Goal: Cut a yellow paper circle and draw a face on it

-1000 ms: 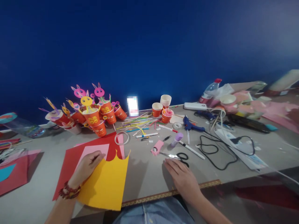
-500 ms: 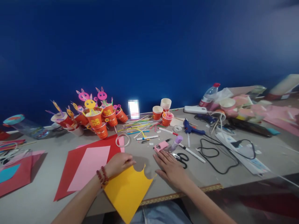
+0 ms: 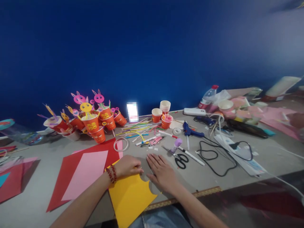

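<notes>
My left hand (image 3: 129, 166), with a red beaded bracelet on its wrist, rests closed on the upper part of a yellow paper sheet (image 3: 131, 198). Its fingers are curled together; what they hold, if anything, is hidden. Curved notches are cut into the sheet's right edge. To the right, my right hand (image 3: 162, 172) lies flat on the table with fingers stretched out and nothing in it. Black-handled scissors (image 3: 181, 161) lie just beyond it, beside a purple-capped glue stick (image 3: 176, 145). A pink object (image 3: 157, 139) sits further back among pens.
Red paper cups (image 3: 91, 124) with paper rabbit figures stand at back left. Red and pink sheets (image 3: 84, 174) lie left. A clear tape ring (image 3: 121, 144), a blue glue gun (image 3: 191, 131), black cable and a white power strip (image 3: 237, 155) spread across the table. A phone (image 3: 132, 112) leans behind.
The pink object has shifted back, away from my right hand, which has come left toward my left hand. My left hand now lies further over the yellow paper. The view has turned slightly right.
</notes>
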`<control>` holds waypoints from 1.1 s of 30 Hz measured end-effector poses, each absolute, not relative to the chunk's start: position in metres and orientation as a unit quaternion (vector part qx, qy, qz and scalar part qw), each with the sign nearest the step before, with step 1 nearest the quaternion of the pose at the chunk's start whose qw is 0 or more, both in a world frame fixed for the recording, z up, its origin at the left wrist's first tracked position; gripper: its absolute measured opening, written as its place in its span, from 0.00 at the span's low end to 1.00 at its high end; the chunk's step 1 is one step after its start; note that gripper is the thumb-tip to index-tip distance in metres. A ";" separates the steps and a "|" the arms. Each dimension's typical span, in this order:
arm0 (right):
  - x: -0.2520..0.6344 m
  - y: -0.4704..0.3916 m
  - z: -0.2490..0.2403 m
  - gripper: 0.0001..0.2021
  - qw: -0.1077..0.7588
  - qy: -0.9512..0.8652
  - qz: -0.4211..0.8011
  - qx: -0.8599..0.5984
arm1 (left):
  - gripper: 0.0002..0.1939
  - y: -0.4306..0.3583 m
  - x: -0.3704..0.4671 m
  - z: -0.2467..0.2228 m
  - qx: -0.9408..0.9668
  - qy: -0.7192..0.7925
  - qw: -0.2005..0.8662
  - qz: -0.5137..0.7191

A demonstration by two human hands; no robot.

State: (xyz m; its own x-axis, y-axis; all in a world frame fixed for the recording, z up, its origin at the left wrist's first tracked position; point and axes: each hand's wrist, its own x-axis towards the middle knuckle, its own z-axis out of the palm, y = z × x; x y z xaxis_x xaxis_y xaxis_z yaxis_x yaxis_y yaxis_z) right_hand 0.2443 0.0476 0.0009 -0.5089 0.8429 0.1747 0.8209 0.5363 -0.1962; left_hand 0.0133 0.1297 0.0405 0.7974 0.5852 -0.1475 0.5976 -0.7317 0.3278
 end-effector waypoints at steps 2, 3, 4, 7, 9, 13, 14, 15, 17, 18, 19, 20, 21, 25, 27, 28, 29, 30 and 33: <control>0.259 0.034 -0.002 0.31 0.123 -0.866 0.029 -0.484 | 0.23 0.131 0.012 0.039 0.931 0.316 0.180 -0.019; 0.269 0.026 -0.002 0.31 0.118 -0.867 0.021 -0.483 | 0.23 0.131 0.011 0.038 0.932 0.315 0.178 -0.020; 0.281 0.018 -0.003 0.31 0.115 -0.866 0.010 -0.486 | 0.23 0.133 0.011 0.038 0.932 0.315 0.176 -0.020; 0.321 -0.004 -0.004 0.33 0.105 -0.863 -0.025 -0.494 | 0.23 0.139 0.012 0.036 0.934 0.316 0.166 -0.017; 0.346 -0.013 -0.005 0.33 0.105 -0.858 -0.049 -0.501 | 0.23 0.143 0.017 0.036 0.935 0.316 0.160 -0.012; 0.374 -0.024 -0.005 0.27 0.151 -0.821 -0.083 -0.544 | 0.21 0.151 0.032 0.038 0.937 0.318 0.143 0.012; 0.374 -0.026 -0.003 0.26 0.170 -0.810 -0.089 -0.555 | 0.20 0.152 0.036 0.038 0.937 0.320 0.136 0.020; 0.370 -0.029 -0.001 0.25 0.182 -0.801 -0.090 -0.562 | 0.19 0.152 0.039 0.038 0.937 0.322 0.129 0.028; 0.357 -0.034 0.004 0.25 0.181 -0.814 -0.079 -0.547 | 0.16 0.153 0.042 0.040 0.938 0.324 0.117 0.043; 0.350 -0.036 0.006 0.27 0.160 -0.834 -0.063 -0.524 | 0.15 0.152 0.041 0.041 0.938 0.323 0.112 0.051; 0.344 -0.038 0.008 0.28 0.136 -0.863 -0.049 -0.483 | 0.13 0.151 0.039 0.042 0.938 0.323 0.108 0.060; 0.341 -0.040 0.008 0.30 0.122 -0.892 -0.043 -0.433 | 0.11 0.149 0.036 0.044 0.938 0.323 0.103 0.070; 0.340 -0.041 0.007 0.32 0.113 -0.906 -0.040 -0.407 | 0.10 0.147 0.031 0.046 0.937 0.326 0.099 0.081; 0.359 -0.046 -0.003 0.37 0.151 -0.820 -0.113 -0.540 | 0.14 0.122 0.007 0.049 0.923 0.354 0.084 0.122; 0.367 -0.050 -0.009 0.38 0.180 -0.760 -0.147 -0.607 | 0.16 0.103 -0.003 0.044 0.915 0.372 0.078 0.138; 0.368 -0.052 -0.010 0.37 0.177 -0.764 -0.147 -0.602 | 0.18 0.092 -0.006 0.040 0.916 0.369 0.078 0.132; 0.368 -0.053 -0.011 0.36 0.169 -0.790 -0.143 -0.572 | 0.21 0.082 -0.008 0.035 0.921 0.361 0.082 0.121; 0.368 -0.054 -0.012 0.36 0.154 -0.824 -0.134 -0.528 | 0.27 0.073 -0.009 0.030 0.927 0.349 0.087 0.108; 0.375 -0.052 -0.009 0.33 0.138 -0.865 -0.124 -0.467 | 0.38 0.058 -0.006 0.020 0.944 0.305 0.101 0.072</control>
State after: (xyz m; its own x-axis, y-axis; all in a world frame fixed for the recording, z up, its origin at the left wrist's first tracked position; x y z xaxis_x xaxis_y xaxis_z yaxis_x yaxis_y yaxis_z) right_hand 0.3747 -0.0516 -0.0089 -0.5255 0.7736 0.3542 0.8419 0.5327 0.0855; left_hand -0.0060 0.0576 0.0204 0.8035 0.5907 0.0740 0.5617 -0.7934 0.2344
